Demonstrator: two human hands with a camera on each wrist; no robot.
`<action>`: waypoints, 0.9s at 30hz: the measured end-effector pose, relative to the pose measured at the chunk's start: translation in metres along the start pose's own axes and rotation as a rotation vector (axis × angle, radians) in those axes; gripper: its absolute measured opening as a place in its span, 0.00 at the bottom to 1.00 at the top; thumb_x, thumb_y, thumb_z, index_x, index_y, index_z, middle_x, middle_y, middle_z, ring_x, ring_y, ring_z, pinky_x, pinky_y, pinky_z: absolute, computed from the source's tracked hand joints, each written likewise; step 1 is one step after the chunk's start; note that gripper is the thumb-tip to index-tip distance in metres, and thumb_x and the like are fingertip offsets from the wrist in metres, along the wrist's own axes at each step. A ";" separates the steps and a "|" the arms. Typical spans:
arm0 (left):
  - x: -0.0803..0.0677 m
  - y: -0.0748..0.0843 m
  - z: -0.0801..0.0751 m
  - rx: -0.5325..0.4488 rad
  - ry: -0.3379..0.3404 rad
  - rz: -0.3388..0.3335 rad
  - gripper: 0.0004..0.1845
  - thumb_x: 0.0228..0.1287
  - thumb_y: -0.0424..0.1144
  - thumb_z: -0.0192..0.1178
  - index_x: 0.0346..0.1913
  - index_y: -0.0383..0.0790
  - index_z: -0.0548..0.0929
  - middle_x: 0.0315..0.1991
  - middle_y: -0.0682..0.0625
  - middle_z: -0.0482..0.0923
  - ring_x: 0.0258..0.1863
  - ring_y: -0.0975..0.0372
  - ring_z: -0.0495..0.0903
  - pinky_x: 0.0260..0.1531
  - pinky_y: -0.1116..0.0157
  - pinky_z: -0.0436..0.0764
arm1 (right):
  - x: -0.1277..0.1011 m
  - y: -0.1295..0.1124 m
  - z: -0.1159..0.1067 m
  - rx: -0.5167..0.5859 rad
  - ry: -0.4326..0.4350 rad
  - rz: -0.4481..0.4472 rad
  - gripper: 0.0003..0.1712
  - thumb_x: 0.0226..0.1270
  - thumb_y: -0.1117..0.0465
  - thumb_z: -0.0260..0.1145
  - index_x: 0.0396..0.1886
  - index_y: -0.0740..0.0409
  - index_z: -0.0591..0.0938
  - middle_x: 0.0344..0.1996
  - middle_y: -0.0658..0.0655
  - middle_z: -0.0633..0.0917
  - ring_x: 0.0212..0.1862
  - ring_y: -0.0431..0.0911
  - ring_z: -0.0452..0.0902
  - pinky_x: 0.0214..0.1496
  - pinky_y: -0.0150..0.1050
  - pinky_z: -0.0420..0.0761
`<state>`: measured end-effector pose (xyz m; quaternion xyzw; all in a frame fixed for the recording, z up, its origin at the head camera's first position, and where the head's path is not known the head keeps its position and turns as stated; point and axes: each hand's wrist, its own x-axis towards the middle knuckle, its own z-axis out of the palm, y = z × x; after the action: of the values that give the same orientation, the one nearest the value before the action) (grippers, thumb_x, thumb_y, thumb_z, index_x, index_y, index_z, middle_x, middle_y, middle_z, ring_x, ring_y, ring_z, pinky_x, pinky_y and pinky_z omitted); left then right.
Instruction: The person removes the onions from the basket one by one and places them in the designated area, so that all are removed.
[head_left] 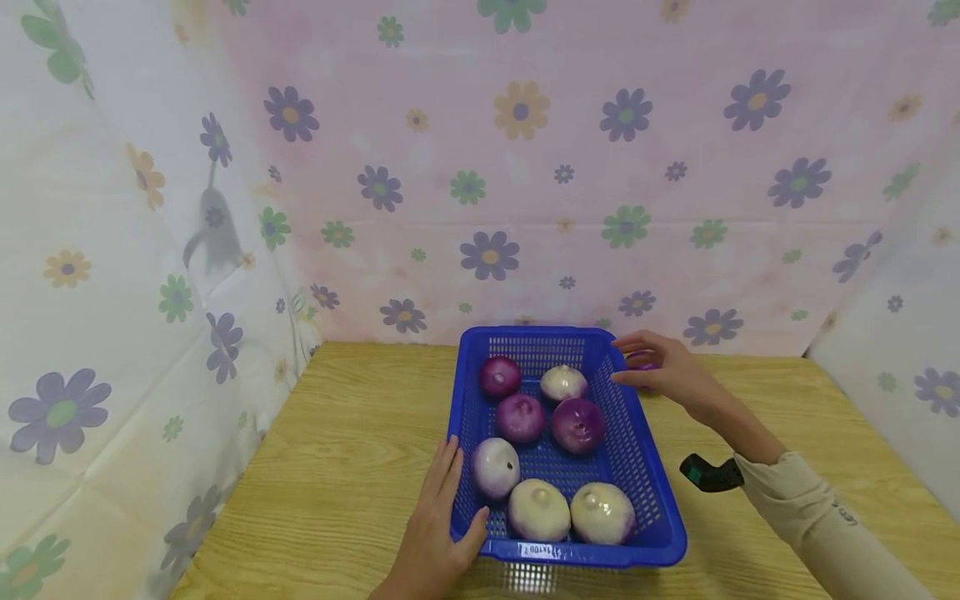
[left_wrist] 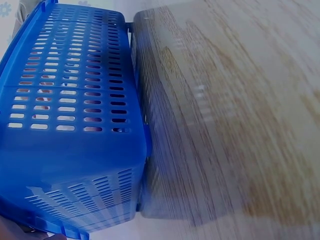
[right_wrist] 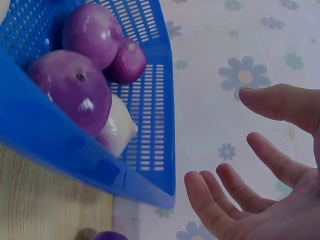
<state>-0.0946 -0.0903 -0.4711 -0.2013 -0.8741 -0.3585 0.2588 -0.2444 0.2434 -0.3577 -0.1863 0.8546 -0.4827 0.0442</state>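
A blue basket (head_left: 637,467) of perforated plastic, rectangular with sloped slotted walls and a small white label on its near rim, stands on the wooden counter (head_left: 352,442) near the flowered backdrop (head_left: 525,167); it holds seven onions in all; four are purple, the one at the back left (head_left: 499,376), two in the middle (head_left: 520,417) (head_left: 578,425), and a paler purple-white one at the near left (head_left: 495,467); three are whitish, one small at the back (head_left: 564,382) and two large ones along the near wall (head_left: 539,509) (head_left: 603,513). An eighth onion (head_left: 643,363), purple and mostly hidden, lies on the counter just outside the basket's far right corner; in the right wrist view only its top (right_wrist: 109,235) shows at the lower edge.

The left hand (head_left: 435,525) rests flat against the basket's near left corner, fingers straight along the wall and thumb on the rim; the left wrist view shows only the basket's outer wall (left_wrist: 75,100) and blurred counter. The right hand (head_left: 660,367) hovers over the eighth onion with fingers spread and relaxed; the right wrist view shows its fingers (right_wrist: 225,200) apart and gripping nothing, beside the basket's corner (right_wrist: 150,170). A dark green and black object (head_left: 708,475) sits at the right wrist, by the beige sleeve (head_left: 817,525).
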 end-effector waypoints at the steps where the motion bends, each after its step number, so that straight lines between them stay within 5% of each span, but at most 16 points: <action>1: 0.000 0.001 0.000 -0.002 -0.005 -0.007 0.40 0.53 0.41 0.64 0.67 0.26 0.62 0.71 0.39 0.56 0.69 0.45 0.55 0.67 0.73 0.46 | 0.000 -0.001 0.001 0.001 -0.006 0.002 0.31 0.60 0.56 0.69 0.60 0.63 0.71 0.58 0.69 0.72 0.57 0.65 0.69 0.52 0.53 0.76; 11: 0.001 0.003 -0.002 -0.002 -0.019 -0.023 0.40 0.54 0.41 0.64 0.67 0.27 0.63 0.71 0.39 0.56 0.69 0.45 0.55 0.67 0.72 0.45 | -0.001 -0.017 0.020 -0.009 -0.072 -0.019 0.30 0.56 0.55 0.71 0.57 0.59 0.74 0.57 0.63 0.74 0.55 0.61 0.72 0.51 0.53 0.77; 27: 0.001 -0.001 0.000 0.005 0.028 0.040 0.40 0.52 0.39 0.64 0.66 0.25 0.63 0.69 0.35 0.57 0.68 0.43 0.57 0.67 0.73 0.46 | 0.007 -0.032 0.058 0.076 -0.216 -0.116 0.24 0.56 0.60 0.71 0.53 0.61 0.77 0.53 0.63 0.77 0.52 0.62 0.74 0.47 0.45 0.80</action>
<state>-0.0957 -0.0908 -0.4706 -0.2129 -0.8671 -0.3538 0.2787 -0.2271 0.1793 -0.3608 -0.2842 0.8138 -0.4937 0.1149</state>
